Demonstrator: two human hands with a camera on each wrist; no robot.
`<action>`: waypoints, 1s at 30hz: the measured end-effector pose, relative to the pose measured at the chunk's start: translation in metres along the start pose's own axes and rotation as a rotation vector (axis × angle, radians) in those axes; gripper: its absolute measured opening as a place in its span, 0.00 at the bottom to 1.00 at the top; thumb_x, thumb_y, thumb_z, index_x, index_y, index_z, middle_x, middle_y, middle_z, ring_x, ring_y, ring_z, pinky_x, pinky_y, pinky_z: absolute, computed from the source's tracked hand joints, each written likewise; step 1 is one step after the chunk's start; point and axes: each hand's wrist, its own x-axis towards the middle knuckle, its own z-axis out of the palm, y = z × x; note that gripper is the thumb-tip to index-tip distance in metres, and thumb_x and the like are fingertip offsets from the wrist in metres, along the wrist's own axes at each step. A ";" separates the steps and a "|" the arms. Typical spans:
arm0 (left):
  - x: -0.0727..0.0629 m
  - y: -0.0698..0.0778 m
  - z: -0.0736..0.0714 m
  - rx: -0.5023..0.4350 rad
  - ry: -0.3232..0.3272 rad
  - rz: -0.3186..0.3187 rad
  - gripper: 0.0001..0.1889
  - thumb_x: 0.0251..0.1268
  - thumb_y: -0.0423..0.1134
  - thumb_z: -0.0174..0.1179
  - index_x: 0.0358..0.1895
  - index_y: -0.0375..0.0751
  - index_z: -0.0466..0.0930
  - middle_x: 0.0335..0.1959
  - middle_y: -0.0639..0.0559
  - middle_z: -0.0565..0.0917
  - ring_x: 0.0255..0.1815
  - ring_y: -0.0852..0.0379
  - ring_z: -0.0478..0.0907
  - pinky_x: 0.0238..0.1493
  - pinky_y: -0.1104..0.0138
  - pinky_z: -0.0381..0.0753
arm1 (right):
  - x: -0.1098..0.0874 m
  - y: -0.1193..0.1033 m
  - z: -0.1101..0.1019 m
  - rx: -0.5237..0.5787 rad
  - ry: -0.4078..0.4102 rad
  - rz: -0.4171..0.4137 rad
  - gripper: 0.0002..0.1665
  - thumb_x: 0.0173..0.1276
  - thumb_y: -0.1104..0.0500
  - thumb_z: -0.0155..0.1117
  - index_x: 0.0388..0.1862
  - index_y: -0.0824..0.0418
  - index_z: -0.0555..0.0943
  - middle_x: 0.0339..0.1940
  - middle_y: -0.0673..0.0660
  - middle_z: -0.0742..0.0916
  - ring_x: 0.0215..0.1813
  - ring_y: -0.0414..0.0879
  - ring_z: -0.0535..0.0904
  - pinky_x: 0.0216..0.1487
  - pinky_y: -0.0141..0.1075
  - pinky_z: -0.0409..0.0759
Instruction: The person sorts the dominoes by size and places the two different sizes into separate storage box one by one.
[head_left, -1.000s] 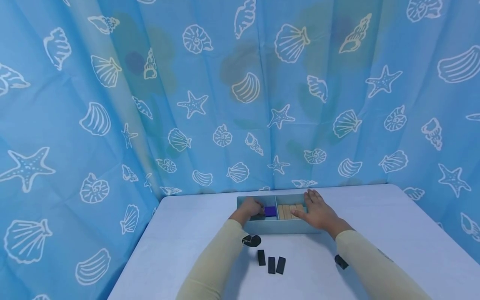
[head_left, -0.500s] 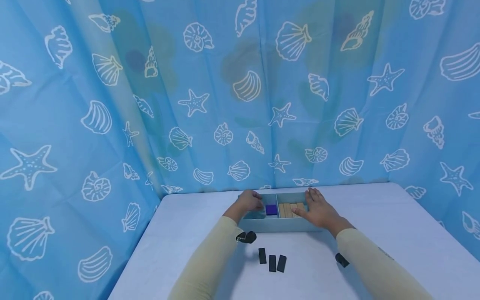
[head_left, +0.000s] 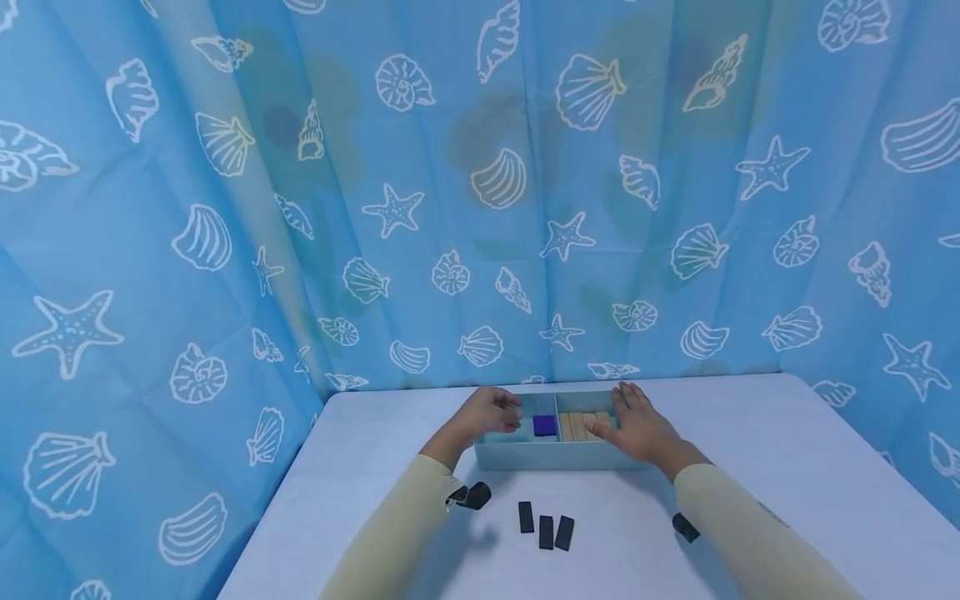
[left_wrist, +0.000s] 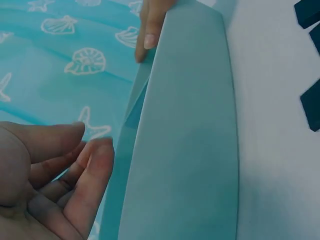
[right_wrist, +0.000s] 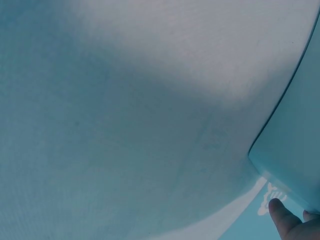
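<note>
A light blue two-compartment box (head_left: pixel 555 457) stands near the back of the white table. My left hand (head_left: pixel 489 414) hovers at its left end, over the compartment with a purple block (head_left: pixel 544 426). In the left wrist view that hand (left_wrist: pixel 65 185) has loosely bent fingers with nothing between them, beside the box wall (left_wrist: pixel 185 130). My right hand (head_left: pixel 643 427) rests at the box's right end, fingers extended, its thumb over the light wooden blocks (head_left: pixel 575 426) in the right compartment. Only its fingertips (right_wrist: pixel 281 214) show in the right wrist view, by the box corner.
Three black blocks lie in front of the box: one at left (head_left: pixel 527 517), a middle one (head_left: pixel 546 532) and one leaning right (head_left: pixel 565 533). A blue shell-print curtain (head_left: pixel 450 208) hangs right behind the white table (head_left: pixel 330 500).
My left hand has risen out of the left compartment and moved left, uncovering more of the compartment beside the purple block. My right hand stays at the right end.
</note>
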 end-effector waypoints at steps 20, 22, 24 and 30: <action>-0.052 -0.012 -0.004 0.116 -0.106 0.030 0.15 0.63 0.35 0.64 0.51 0.34 0.81 0.35 0.43 0.83 0.34 0.53 0.82 0.41 0.62 0.84 | 0.006 -0.005 -0.002 -0.022 -0.005 -0.027 0.63 0.66 0.25 0.47 0.73 0.80 0.51 0.75 0.75 0.51 0.76 0.69 0.40 0.71 0.60 0.46; -0.056 -0.016 -0.001 0.114 -0.125 0.032 0.14 0.63 0.34 0.64 0.51 0.34 0.82 0.34 0.46 0.83 0.34 0.53 0.82 0.41 0.62 0.84 | 0.005 -0.004 -0.005 -0.010 -0.021 -0.035 0.64 0.66 0.25 0.48 0.73 0.80 0.50 0.75 0.76 0.50 0.76 0.69 0.39 0.71 0.60 0.44; -0.061 -0.021 0.002 0.114 -0.149 0.024 0.14 0.63 0.34 0.64 0.51 0.33 0.82 0.34 0.47 0.83 0.34 0.53 0.83 0.40 0.62 0.84 | 0.004 -0.002 -0.007 0.009 -0.038 -0.048 0.65 0.65 0.25 0.48 0.73 0.80 0.49 0.75 0.76 0.50 0.76 0.70 0.39 0.71 0.61 0.43; -0.072 -0.037 0.011 0.193 -0.227 0.010 0.11 0.63 0.33 0.64 0.47 0.34 0.84 0.30 0.53 0.85 0.31 0.56 0.82 0.36 0.63 0.83 | 0.000 0.009 -0.011 -0.063 -0.060 -0.102 0.66 0.63 0.23 0.48 0.73 0.78 0.51 0.76 0.74 0.51 0.76 0.68 0.41 0.71 0.61 0.43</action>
